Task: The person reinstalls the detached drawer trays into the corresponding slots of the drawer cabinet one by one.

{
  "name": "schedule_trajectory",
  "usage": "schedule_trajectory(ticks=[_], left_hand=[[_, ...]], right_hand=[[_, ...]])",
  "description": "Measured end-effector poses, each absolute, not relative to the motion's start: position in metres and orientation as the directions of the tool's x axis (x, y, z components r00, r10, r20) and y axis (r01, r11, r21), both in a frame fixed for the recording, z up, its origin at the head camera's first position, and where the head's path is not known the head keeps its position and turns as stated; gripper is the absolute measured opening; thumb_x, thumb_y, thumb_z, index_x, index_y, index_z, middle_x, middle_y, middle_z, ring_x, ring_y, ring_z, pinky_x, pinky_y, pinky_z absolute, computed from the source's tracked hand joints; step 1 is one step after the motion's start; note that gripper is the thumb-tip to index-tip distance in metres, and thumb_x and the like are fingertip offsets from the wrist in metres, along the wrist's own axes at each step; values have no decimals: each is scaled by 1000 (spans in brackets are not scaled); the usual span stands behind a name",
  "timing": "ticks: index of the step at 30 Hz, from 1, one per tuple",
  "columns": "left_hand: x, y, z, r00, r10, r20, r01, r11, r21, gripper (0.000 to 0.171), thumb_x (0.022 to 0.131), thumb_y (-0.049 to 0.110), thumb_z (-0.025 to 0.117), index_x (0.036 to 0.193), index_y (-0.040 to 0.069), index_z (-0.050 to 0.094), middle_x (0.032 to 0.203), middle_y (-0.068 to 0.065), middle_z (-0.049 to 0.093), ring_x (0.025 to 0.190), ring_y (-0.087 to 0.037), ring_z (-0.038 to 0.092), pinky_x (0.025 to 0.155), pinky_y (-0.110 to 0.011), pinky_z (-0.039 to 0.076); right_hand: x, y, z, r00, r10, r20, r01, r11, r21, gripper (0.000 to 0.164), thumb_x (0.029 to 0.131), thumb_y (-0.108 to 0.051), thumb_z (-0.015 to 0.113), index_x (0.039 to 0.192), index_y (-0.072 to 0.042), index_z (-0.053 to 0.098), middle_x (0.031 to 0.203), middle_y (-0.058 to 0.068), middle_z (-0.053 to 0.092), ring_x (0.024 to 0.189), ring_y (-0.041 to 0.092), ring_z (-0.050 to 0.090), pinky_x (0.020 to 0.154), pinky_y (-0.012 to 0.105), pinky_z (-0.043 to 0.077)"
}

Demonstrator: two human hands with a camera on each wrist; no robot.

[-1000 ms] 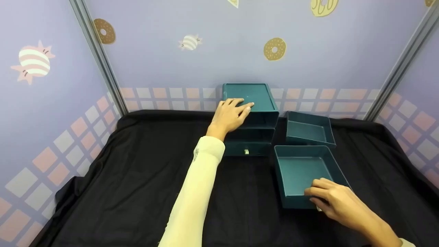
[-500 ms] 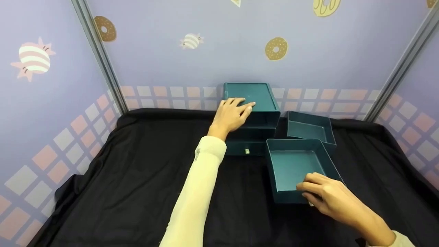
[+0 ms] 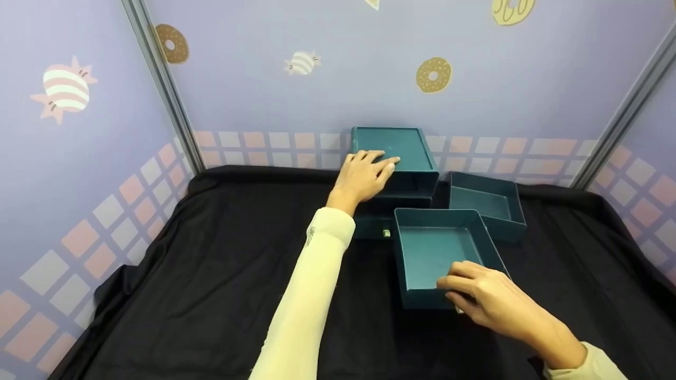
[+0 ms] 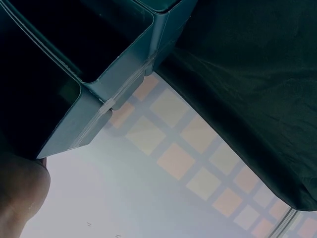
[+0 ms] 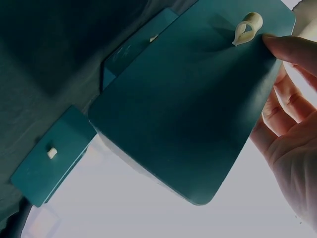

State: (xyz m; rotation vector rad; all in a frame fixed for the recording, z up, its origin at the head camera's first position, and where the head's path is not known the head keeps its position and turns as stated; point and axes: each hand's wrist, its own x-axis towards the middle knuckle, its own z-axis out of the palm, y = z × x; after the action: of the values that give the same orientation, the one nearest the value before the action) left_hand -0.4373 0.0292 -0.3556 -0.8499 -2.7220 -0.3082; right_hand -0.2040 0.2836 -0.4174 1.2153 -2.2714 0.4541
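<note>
A teal desktop drawer cabinet [image 3: 393, 142] stands against the back wall, its upper two slots without drawers. My left hand [image 3: 364, 177] rests on its top near the front edge, fingers spread. In the left wrist view, the cabinet's side wall [image 4: 124, 74] and dark openings show, with part of the hand at the lower left. My right hand [image 3: 488, 301] pinches the front rim of an empty teal drawer [image 3: 438, 248], held in front of the cabinet. In the right wrist view, the thumb lies beside the pale loop pull [image 5: 247, 29] on the drawer's front.
A second loose teal drawer [image 3: 480, 203] lies right of the cabinet, partly behind the held one. The cabinet's bottom drawer has a pale knob [image 3: 386, 233]. Black cloth [image 3: 227, 274] covers the table. Patterned lilac walls [image 3: 243, 95] rise at the back and sides.
My right hand has carried the drawer left and slightly forward, so it now overlaps the cabinet's lower right front. The left hand stays on the cabinet top. The head view has shifted slightly.
</note>
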Motion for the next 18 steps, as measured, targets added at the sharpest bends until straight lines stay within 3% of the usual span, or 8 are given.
schedule_trajectory(ticks=[8,18], left_hand=[[-437,29,-354,-798,511,320,568,815,114,49,117,49,24,161,44,44,169,3,40,153,-26,38,124,-47,30],[-435,30,-355,-800,517,305,569,814,114,50,117,49,22,162,44,43,170,3,38,154,-26,37,125,-46,28]], right_hand=[[-213,260,-411,-447,-715,537,-866,496,-59,30,90,-1,81,113,-20,77,96,-9,59,83,1,53,72,17,47],[-226,237,-410,-376,-734,565,-899,437,-31,32,89,3,80,113,-18,75,95,-6,59,80,6,55,68,23,50]])
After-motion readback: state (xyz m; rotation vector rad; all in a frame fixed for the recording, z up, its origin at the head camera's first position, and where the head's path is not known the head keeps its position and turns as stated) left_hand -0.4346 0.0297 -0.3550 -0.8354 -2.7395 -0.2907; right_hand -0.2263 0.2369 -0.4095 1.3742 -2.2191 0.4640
